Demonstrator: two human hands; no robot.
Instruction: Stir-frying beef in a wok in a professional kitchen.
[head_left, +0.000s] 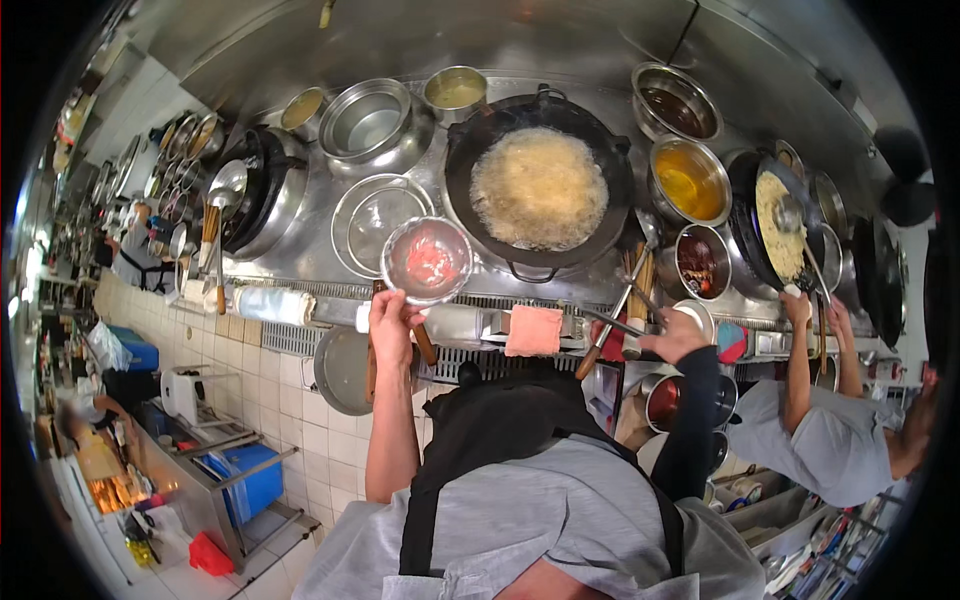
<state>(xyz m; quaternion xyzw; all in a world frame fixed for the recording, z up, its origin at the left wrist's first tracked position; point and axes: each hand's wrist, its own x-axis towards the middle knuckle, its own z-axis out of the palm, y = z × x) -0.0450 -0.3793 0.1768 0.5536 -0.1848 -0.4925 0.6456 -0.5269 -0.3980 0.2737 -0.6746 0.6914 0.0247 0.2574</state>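
Note:
My left hand (391, 324) grips the rim of a small metal bowl (427, 261) with something pinkish-red in it. The bowl is held over the front of the stove, overlapping a round wire strainer (375, 196). Right of it, a large black wok (544, 259) holds pale yellow, foaming liquid (538, 187). My right hand (679, 335) is at the stove's front edge, beside a white round container (697, 319) and some dark, thin tool handles (611, 321). Blur hides whether it grips any of these. A ladle (619, 304) with a wooden handle leans just left of it.
Pots of yellow liquid (691, 180), dark liquid (679, 112) and dark red sauce (702, 262) stand right of the wok. A metal pot (367, 124) sits behind the strainer. A pink cloth (534, 330) hangs in front. At right, a co-worker (825, 431) works a second wok (780, 225).

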